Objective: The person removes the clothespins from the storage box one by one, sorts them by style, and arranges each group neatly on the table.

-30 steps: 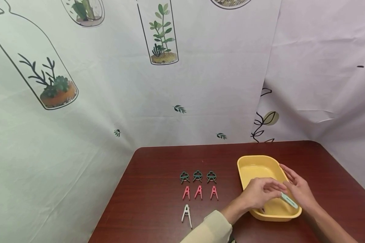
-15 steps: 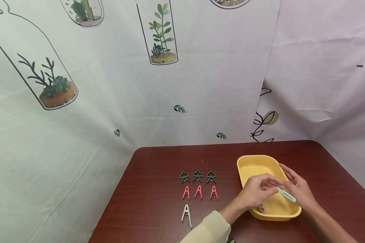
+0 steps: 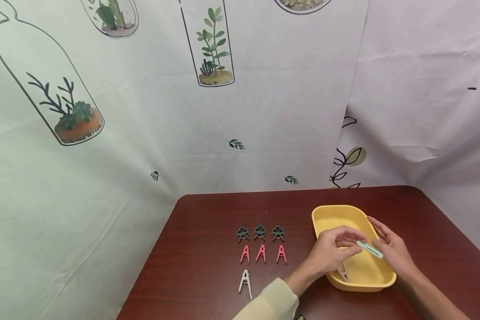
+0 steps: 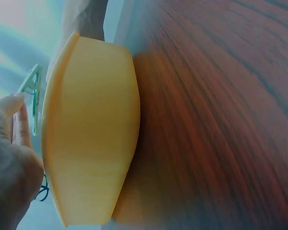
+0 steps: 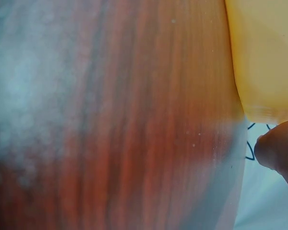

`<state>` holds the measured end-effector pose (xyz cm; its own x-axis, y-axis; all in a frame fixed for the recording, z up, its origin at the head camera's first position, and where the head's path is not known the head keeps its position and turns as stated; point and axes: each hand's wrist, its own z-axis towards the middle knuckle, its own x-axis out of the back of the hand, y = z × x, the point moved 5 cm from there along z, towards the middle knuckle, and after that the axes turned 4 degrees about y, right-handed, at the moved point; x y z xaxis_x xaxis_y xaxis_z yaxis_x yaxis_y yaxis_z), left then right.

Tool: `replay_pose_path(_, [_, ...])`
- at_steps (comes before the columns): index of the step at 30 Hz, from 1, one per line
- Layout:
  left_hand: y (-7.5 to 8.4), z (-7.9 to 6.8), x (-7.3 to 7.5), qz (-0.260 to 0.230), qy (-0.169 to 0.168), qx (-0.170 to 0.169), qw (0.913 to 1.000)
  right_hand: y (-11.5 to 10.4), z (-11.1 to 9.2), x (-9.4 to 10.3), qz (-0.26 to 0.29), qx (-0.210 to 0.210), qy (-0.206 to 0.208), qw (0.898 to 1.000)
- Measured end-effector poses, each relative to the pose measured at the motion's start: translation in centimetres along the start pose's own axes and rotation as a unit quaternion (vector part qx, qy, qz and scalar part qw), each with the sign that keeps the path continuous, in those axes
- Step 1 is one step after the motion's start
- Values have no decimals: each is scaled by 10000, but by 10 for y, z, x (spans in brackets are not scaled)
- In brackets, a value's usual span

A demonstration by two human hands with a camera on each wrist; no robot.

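Observation:
In the head view my left hand (image 3: 334,249) pinches a pale green clothespin (image 3: 370,249) by one end, over the yellow tray (image 3: 332,211). The same pale green clothespin (image 4: 34,91) shows its open V shape in the left wrist view, above the tray's rim. My right hand (image 3: 394,249) grips the tray's right rim, fingers outside and thumb over the edge. Inside the tray, near its front left corner, lies a whitish clothespin (image 3: 344,272), partly hidden behind my left hand.
Left of the tray, three dark green round clips (image 3: 260,232) lie in a row on the dark red wooden table (image 3: 196,266). Below them are three pink clothespins (image 3: 261,253) and one white clothespin (image 3: 245,283). A printed cloth (image 3: 284,111) hangs behind the table.
My left hand has drawn a little left and up with the pale green clothespin, showing more of the clothespin in the tray. The right hand stays at the rim.

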<state>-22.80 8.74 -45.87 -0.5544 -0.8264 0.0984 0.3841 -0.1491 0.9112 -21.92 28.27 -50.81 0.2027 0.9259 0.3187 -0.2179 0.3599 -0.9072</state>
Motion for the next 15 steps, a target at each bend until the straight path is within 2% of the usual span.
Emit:
replay_pose_path(7, [11, -4, 14, 453, 195, -333, 9982, -1, 0, -1, -46, -120, 9, 9999])
replay_pose_path(15, [17, -9, 32, 591, 500, -452, 9960, -1, -1, -1, -137, -258, -25, 9996])
